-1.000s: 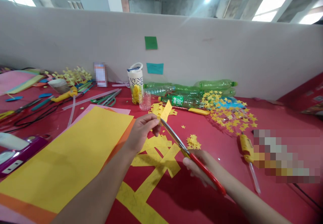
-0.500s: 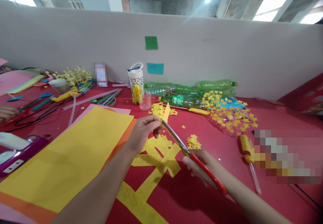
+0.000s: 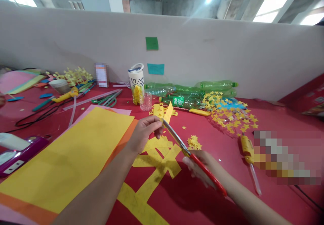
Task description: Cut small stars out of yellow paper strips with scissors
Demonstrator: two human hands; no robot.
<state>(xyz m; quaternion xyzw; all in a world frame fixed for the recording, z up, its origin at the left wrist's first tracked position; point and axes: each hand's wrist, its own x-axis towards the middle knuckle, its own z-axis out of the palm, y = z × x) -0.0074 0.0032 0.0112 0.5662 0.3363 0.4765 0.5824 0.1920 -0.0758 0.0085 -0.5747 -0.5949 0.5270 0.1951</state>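
My left hand (image 3: pixel 148 130) pinches a strip of yellow paper (image 3: pixel 168 113) between thumb and fingers, its free end pointing up and away. My right hand (image 3: pixel 196 164) grips red-handled scissors (image 3: pixel 182 145), whose blade tips meet the paper at my left fingertips. The blades look closed or nearly so. Small cut yellow stars (image 3: pixel 194 143) lie in a pile just beyond my right hand. Beneath both hands are yellow paper strips (image 3: pixel 154 184) with faint drawn lines. To the left rests a large yellow sheet (image 3: pixel 76 150) over orange and pink ones.
Green plastic bottles (image 3: pixel 187 101) lie along the partition beside a patterned tumbler (image 3: pixel 135 81) and a clear cup (image 3: pixel 145 102). More stars (image 3: pixel 227 113) spread at right, near a yellow glue gun (image 3: pixel 248 149). A purple power strip (image 3: pixel 22 154) and cords occupy the left.
The yellow strip's upper end has tilted slightly right. My hands and scissors have hardly moved. At the far left, a co-worker's hand and the dark-bladed tool by it have moved away.
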